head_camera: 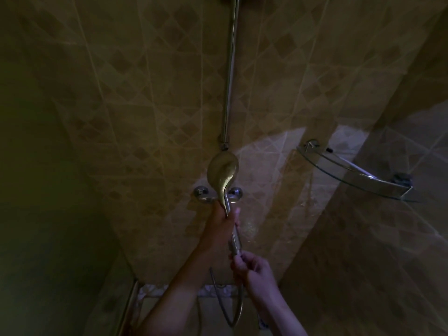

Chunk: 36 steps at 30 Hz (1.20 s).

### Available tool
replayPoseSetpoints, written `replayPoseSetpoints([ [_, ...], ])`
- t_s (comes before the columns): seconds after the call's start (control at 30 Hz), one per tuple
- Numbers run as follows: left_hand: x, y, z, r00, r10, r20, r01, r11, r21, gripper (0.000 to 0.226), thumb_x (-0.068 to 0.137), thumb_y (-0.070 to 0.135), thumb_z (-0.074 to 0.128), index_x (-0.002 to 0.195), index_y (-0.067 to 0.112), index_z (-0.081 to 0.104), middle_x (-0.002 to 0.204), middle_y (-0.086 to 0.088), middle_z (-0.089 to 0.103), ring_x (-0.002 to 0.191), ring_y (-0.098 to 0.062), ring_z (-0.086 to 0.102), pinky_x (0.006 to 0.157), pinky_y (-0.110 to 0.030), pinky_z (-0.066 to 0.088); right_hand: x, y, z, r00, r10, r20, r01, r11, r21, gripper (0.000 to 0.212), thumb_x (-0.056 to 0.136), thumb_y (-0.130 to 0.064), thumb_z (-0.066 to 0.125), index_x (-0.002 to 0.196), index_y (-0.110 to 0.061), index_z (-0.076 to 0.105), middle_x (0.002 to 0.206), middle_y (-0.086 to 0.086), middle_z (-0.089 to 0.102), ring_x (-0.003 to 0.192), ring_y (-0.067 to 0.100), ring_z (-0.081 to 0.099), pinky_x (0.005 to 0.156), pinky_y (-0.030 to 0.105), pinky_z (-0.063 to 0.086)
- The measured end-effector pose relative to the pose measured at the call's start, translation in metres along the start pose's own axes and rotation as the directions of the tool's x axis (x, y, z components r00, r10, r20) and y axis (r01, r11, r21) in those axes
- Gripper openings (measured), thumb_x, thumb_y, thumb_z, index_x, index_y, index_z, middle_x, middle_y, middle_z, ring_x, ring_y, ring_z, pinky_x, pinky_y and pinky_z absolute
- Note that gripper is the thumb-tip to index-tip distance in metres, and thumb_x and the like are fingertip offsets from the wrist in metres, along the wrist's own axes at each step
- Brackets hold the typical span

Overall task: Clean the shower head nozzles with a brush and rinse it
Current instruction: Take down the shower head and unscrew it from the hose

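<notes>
Left hand [221, 224] fingers grasped the shower head [223, 169] handle; right hand [254, 272] fingers gripped its hose [238, 311]. No brush seen; scrubbing apparently not begun.

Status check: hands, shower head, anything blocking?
Left hand gripping shower head handle. Right hand gripping hose end below. No brush in view. Nothing blocking.
</notes>
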<state>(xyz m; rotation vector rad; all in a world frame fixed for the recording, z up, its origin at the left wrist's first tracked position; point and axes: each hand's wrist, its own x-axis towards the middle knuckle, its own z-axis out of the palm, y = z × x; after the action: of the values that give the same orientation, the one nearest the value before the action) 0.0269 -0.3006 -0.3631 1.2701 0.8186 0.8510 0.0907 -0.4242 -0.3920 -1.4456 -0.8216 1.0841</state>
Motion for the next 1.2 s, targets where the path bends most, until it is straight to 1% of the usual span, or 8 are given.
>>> replayPoseSetpoints([
  [0.2,-0.007,0.010,-0.016,0.972,0.052,0.229,0.071,0.864,-0.499,0.028,0.089,-0.013,0.045,0.115,-0.005,0.053,0.100,-0.019,0.070,0.088,-0.029,0.072,0.081,-0.040,0.059,-0.001,0.000,-0.013,0.999,0.015,0.039,-0.019,0.992,0.125,0.029,0.094,-0.011,0.054,0.087,0.017,0.057,0.057,0.001,0.042,0.051,0.011,0.036,0.049,0.022,0.031],
  [0.37,-0.014,0.005,-0.022,0.968,0.087,0.235,0.050,0.852,-0.522,0.034,0.075,-0.006,0.059,0.109,-0.002,0.062,0.100,-0.016,0.073,0.092,-0.030,0.072,0.092,-0.043,0.054,-0.006,-0.005,-0.017,0.993,-0.011,0.120,-0.007,0.990,0.142,0.040,0.085,-0.023,0.063,0.088,0.016,0.057,0.061,0.004,0.040,0.055,0.014,0.033,0.053,0.026,0.025],
  [0.63,-0.012,0.000,-0.013,0.990,-0.030,0.140,0.082,0.919,-0.385,0.035,0.070,-0.004,0.075,0.097,0.009,0.056,0.086,-0.007,0.054,0.076,-0.014,0.057,0.065,-0.022,0.050,-0.014,-0.002,-0.011,0.970,0.013,0.243,-0.088,0.950,0.300,0.023,0.083,-0.016,0.059,0.089,0.006,0.060,0.061,0.009,0.041,0.056,0.016,0.034,0.053,0.026,0.024],
  [0.73,-0.013,-0.002,-0.003,0.989,0.050,0.141,0.015,0.905,-0.425,0.036,0.078,0.000,0.071,0.108,0.008,0.052,0.090,-0.006,0.053,0.082,-0.019,0.058,0.077,-0.036,0.056,-0.010,-0.004,-0.009,0.975,0.024,0.222,-0.086,0.957,0.277,0.020,0.087,-0.013,0.059,0.091,0.007,0.059,0.062,0.008,0.040,0.055,0.015,0.033,0.052,0.024,0.024],
  [0.83,-0.010,0.002,-0.003,0.972,0.039,0.232,0.075,0.884,-0.461,0.049,0.088,0.002,0.058,0.132,0.008,0.039,0.123,-0.022,0.058,0.105,-0.045,0.061,0.093,-0.065,0.047,-0.005,-0.004,-0.008,0.979,0.070,0.192,-0.124,0.950,0.286,0.015,0.092,-0.004,0.051,0.093,0.010,0.056,0.062,0.008,0.039,0.054,0.015,0.031,0.051,0.023,0.023],
  [0.9,-0.006,0.003,-0.009,0.950,0.023,0.311,0.140,0.860,-0.491,0.053,0.088,0.000,0.057,0.136,0.013,0.038,0.133,-0.027,0.054,0.112,-0.050,0.058,0.093,-0.069,0.044,-0.002,-0.003,-0.010,0.978,0.093,0.185,-0.146,0.942,0.302,0.016,0.094,-0.001,0.046,0.093,0.010,0.057,0.061,0.008,0.040,0.053,0.014,0.033,0.050,0.021,0.026],
  [1.07,-0.002,0.004,-0.024,0.904,0.054,0.424,0.194,0.832,-0.519,0.068,0.072,-0.010,0.062,0.133,0.011,0.039,0.118,-0.032,0.058,0.102,-0.042,0.065,0.086,-0.059,0.053,0.007,0.001,-0.011,0.972,0.097,0.212,-0.161,0.937,0.309,0.021,0.088,-0.012,0.053,0.092,0.008,0.057,0.062,0.007,0.040,0.055,0.016,0.031,0.053,0.025,0.024],
  [1.2,0.000,0.005,-0.022,0.985,0.010,0.170,0.056,0.923,-0.379,0.040,0.085,-0.012,0.057,0.118,0.009,0.047,0.085,-0.019,0.060,0.067,-0.023,0.069,0.062,-0.031,0.058,0.019,0.006,-0.006,0.973,0.077,0.217,-0.137,0.951,0.277,0.025,0.086,-0.018,0.063,0.092,0.006,0.059,0.062,0.005,0.042,0.054,0.012,0.034,0.052,0.022,0.027],
])
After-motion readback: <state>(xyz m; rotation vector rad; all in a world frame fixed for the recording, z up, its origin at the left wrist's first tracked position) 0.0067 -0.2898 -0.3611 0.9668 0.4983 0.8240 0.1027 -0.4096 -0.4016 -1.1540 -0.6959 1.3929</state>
